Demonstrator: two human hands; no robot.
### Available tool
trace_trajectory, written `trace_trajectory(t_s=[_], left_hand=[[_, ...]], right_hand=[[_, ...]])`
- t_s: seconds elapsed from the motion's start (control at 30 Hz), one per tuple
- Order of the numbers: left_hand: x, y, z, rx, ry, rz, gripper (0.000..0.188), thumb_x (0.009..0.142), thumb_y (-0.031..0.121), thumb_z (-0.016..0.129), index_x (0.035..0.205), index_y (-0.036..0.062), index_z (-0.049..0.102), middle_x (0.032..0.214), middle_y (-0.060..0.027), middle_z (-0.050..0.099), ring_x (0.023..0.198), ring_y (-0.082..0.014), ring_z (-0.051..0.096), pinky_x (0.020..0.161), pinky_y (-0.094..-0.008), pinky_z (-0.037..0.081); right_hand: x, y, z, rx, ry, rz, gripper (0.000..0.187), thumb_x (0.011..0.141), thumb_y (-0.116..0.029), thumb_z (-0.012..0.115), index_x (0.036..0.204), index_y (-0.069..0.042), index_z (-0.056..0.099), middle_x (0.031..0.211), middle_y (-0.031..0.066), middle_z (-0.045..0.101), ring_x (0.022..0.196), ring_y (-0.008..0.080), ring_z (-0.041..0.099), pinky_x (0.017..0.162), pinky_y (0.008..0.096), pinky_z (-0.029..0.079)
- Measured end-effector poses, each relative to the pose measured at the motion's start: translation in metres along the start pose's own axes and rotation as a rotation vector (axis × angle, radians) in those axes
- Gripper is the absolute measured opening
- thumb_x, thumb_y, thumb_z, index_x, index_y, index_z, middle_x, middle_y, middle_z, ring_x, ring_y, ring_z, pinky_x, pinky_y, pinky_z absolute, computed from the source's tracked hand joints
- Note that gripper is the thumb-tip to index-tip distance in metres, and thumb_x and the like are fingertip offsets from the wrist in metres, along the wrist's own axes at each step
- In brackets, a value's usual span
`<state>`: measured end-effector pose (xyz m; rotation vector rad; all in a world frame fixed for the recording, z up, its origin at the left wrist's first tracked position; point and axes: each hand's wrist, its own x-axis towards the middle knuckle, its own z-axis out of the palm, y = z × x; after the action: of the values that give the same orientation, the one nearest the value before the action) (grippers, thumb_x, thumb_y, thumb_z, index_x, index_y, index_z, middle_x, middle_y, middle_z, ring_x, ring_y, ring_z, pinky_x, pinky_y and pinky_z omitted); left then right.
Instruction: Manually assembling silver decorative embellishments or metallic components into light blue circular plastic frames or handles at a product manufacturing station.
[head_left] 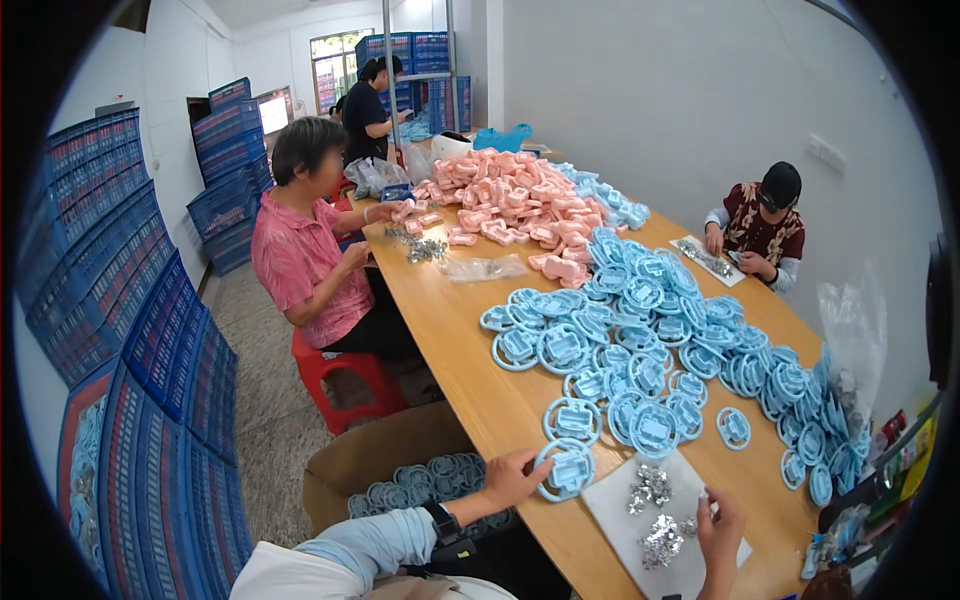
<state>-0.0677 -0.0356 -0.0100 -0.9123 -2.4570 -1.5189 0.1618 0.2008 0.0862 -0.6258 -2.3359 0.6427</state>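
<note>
Nearest me, my right hand (722,520) pinches at small silver metal pieces (655,512) on a white sheet (618,500). Just left of that sheet, my left hand (512,475) curls its fingers around the rim of a light-blue plastic ring part (566,468) on the wooden table (470,345), with the blue pile (640,340) beyond it.

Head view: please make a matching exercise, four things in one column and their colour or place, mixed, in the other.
1 ring-shaped part
2 small metal pieces
3 stool
4 heap at the far end of the table

a red
b pink
c on the white sheet
d light blue, under the left hand

Pairs: 1-d, 2-c, 3-a, 4-b
</note>
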Motion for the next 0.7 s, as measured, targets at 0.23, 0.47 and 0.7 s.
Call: trace_trajectory(t_s=[0.23, 0.47, 0.7], left_hand=[[0.0, 0.001, 0.009, 0.144, 0.048, -0.049, 0.031, 0.085, 0.036, 0.054, 0.074, 0.0084, 0.061, 0.058, -0.0098, 0.056, 0.053, -0.0271, 0.057, 0.047, -0.0369, 0.042], [-0.002, 0.008, 0.012, 0.243, 0.129, -0.037, 0.028, 0.087, 0.033, 0.052, 0.08, 0.0079, 0.062, 0.06, -0.01, 0.058, 0.055, -0.0269, 0.059, 0.049, -0.0364, 0.043], [-0.002, 0.009, 0.014, 0.311, 0.119, -0.073, 0.03, 0.087, 0.033, 0.051, 0.076, 0.0074, 0.059, 0.063, -0.0107, 0.057, 0.058, -0.0297, 0.058, 0.051, -0.0395, 0.043]], right_hand=[[-0.004, 0.109, 0.002, 0.493, 0.177, 0.242, 0.013, 0.083, -0.007, 0.057, 0.09, 0.003, 0.063, 0.069, 0.0012, 0.058, 0.049, 0.0051, 0.042, 0.044, 0.0204, 0.031], [-0.015, 0.145, -0.023, 0.855, 0.258, 0.56, 0.016, 0.086, -0.013, 0.056, 0.094, 0.0, 0.061, 0.068, 0.003, 0.059, 0.038, 0.0004, 0.031, 0.035, 0.016, 0.021], [-0.023, 0.186, -0.017, 0.935, 0.304, 0.543, 0.019, 0.087, -0.018, 0.057, 0.097, -0.001, 0.06, 0.069, 0.0031, 0.058, 0.036, 0.0012, 0.033, 0.032, 0.0168, 0.02]])
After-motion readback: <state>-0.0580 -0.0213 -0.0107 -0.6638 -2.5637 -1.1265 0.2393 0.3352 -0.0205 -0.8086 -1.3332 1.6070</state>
